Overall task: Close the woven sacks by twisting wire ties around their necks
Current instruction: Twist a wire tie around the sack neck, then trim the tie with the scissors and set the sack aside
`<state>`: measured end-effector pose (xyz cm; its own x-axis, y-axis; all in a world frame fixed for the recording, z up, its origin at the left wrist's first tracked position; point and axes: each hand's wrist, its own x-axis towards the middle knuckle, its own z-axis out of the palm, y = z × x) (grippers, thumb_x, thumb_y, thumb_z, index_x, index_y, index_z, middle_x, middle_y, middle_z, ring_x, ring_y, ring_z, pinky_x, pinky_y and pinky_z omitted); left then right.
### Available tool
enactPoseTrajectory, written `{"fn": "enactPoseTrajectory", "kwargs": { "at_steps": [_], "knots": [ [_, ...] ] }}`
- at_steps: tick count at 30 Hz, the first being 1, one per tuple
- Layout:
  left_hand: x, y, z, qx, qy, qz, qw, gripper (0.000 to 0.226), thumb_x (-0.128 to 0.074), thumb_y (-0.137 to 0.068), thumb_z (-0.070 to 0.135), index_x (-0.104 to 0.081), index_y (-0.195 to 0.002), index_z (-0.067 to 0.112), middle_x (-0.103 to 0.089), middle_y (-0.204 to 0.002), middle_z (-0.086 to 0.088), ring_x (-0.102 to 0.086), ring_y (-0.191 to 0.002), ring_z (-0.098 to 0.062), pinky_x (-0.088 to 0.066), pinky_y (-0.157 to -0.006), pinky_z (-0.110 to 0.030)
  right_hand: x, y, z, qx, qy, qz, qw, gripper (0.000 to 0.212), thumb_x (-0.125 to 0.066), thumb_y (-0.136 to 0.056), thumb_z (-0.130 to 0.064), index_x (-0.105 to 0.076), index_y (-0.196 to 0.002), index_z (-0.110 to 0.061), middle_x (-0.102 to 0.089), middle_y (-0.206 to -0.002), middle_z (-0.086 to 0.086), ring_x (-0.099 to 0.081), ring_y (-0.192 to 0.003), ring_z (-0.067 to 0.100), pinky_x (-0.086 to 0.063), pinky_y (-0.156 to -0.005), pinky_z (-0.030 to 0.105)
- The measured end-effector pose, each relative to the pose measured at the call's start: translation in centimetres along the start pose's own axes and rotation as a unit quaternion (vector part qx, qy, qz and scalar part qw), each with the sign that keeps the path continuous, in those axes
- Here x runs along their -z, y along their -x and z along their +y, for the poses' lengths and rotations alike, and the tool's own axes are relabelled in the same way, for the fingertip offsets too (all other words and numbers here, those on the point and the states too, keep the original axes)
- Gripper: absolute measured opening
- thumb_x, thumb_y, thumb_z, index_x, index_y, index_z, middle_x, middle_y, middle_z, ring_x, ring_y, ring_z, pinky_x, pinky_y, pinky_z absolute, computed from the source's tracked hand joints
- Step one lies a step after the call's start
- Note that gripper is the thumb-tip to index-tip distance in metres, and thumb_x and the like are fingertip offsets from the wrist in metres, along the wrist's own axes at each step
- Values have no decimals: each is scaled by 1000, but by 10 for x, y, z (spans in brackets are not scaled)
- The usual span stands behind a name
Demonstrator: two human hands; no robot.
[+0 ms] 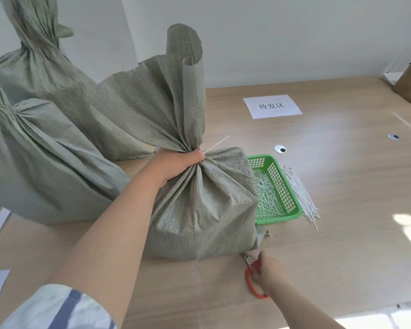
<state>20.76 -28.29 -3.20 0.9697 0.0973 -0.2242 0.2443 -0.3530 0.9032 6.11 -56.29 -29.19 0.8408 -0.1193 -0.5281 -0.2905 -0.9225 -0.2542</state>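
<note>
So, the woven sack (204, 210) sits upright mid-bench (342, 174), full and squat. The left hand (176, 166) is clamped round the gathered neck (196, 148), fingers wrapped tight. A wire tie (217, 144) tail pokes out of the pleats toward 2 o'clock. The right hand (269, 273) is at 5 o'clock of the sack, fingers curled on the red-handled scissors (249, 282) lying on the bench.

Handling guess: the fabric is a thin, crinkly, slick weave, so the pleats will likely spring open if the grip eases. Hold at the choke point just under the flared top, not on the floppy mouth. The body looks soft-sided and moderately heavy, unlikely to tip. The tie is thin and stiff, so pinch it close to the neck.

The spare ties (301, 193) and the green basket (292, 198) of short white pieces are at 3 o'clock. The tied sacks (45, 162) are at 9 o'clock.
</note>
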Motion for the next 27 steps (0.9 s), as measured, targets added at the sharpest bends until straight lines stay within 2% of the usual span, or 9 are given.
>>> {"fn": "enactPoseTrajectory", "kwargs": {
  "at_steps": [3, 5, 10, 14, 16, 18, 21, 23, 27],
  "knots": [
    [-2, 0, 1, -11, 9, -1, 1000, 13, -84, -76, 31, -72, -80, 30, -69, -88, 27, -65, -97, 0, -48, -95, -25, -5, 3, -1, 20, 11, -2, 1000, 25, -53, -92, -39, -35, -96, -22, -65, -110, 6, -62, -107, 29, -37, -70, 31],
    [-3, 0, -1, -14, 13, -6, 1000, 13, -84, -77, 30, -71, -79, 31, -68, -86, 28, -63, -92, 6, -46, -92, -23, -5, 5, 0, 31, 6, 9, 999, 22, -52, -91, -41, -38, -94, -25, -65, -104, 4, -63, -104, 28, -38, -69, 30],
    [-3, -3, -4, -12, 18, 9, 1000, 21, -87, -72, 37, -73, -85, 30, -71, -99, 22, -67, -106, -7, -48, -105, -31, -2, 16, 17, 58, -12, 46, 997, 19, -51, -86, -44, -44, -88, -27, -49, -79, -2, -63, -94, 28, -34, -64, 31],
    [-4, -3, -2, -10, 23, 10, 1000, 21, -86, -72, 39, -72, -86, 31, -70, -99, 23, -65, -107, -9, -47, -102, -28, 6, 31, 38, 50, -33, 72, 996, 19, -56, -87, -42, -58, -98, -25, -52, -71, -6, -64, -85, 24, -34, -60, 29],
    [-4, -2, 0, -8, 28, 6, 1000, 22, -86, -72, 40, -71, -85, 31, -69, -97, 23, -65, -107, -9, -46, -100, -27, 16, 41, 48, 35, -62, 82, 994, 14, -63, -83, -40, -55, -93, -35, -60, -66, -5, -60, -71, 17, -39, -56, 25],
    [-4, -2, -1, -2, 27, 4, 1000, 24, -86, -70, 41, -72, -86, 30, -70, -98, 20, -65, -107, -10, -47, -101, -28, 27, 47, 56, 23, -79, 82, 993, 29, -68, -75, -31, -49, -95, -41, -65, -69, -5, -58, -66, 11, -38, -54, 16],
    [-4, -1, 0, 3, 22, -1, 1000, 25, -85, -68, 43, -71, -85, 31, -70, -98, 19, -65, -105, -11, -48, -100, -29, 42, 48, 61, 23, -92, 80, 992, 42, -65, -68, -20, -53, -104, -38, -66, -68, -6, -59, -68, 8, -43, -59, 17],
    [-4, -2, 0, 9, 20, 2, 1000, 40, -82, -57, 50, -74, -90, 29, -72, -101, 17, -66, -105, -11, -50, -101, -32, 50, 46, 61, 38, -87, 77, 992, 46, -62, -64, -21, -55, -107, -37, -66, -68, -6, -60, -68, 7, -47, -65, 22],
    [-3, 1, 2, 19, 19, 6, 1000, 63, -79, -48, 57, -77, -102, 25, -74, -105, 13, -67, -106, -12, -51, -104, -37, 66, 42, 75, 51, -48, 71, 995, 53, -58, -62, -28, -55, -113, -41, -65, -74, -11, -58, -71, 4, -47, -67, 17]
  ]
}}
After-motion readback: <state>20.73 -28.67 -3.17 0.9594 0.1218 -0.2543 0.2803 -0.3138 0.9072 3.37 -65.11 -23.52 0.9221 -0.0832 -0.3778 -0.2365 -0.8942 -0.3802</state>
